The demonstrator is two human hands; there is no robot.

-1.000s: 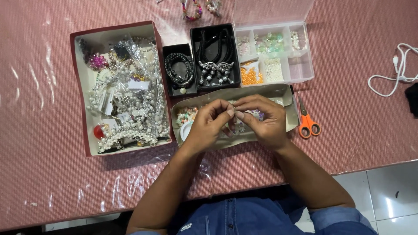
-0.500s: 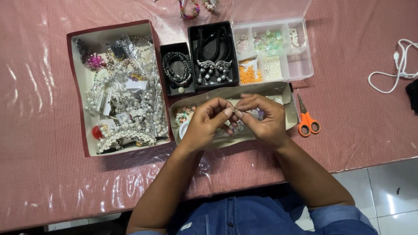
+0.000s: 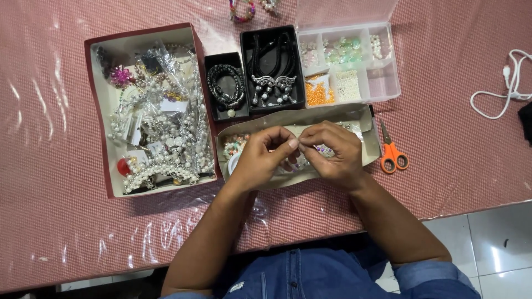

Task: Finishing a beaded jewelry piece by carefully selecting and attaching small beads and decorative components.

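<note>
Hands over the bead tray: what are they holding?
Cannot tell: the left hand and right hand pinch fingertips together above the bead tray, but anything between them is too small to see.

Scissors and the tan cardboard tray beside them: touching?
Apart. The head view shows a strip of pink tablecloth between the orange-handled scissors and the tan tray.

We count two hands: the left hand (image 3: 260, 160) and the right hand (image 3: 332, 155). We count one large red-sided box (image 3: 97, 111) of mixed jewellery, two black trays, a small one (image 3: 213, 61) and a larger one (image 3: 246, 72), one beige tray (image 3: 293, 116) and one clear compartment box (image 3: 388, 83). We count one pair of orange-handled scissors (image 3: 392, 154) and one white cable (image 3: 501, 88) on the bench (image 3: 471, 160).
</note>
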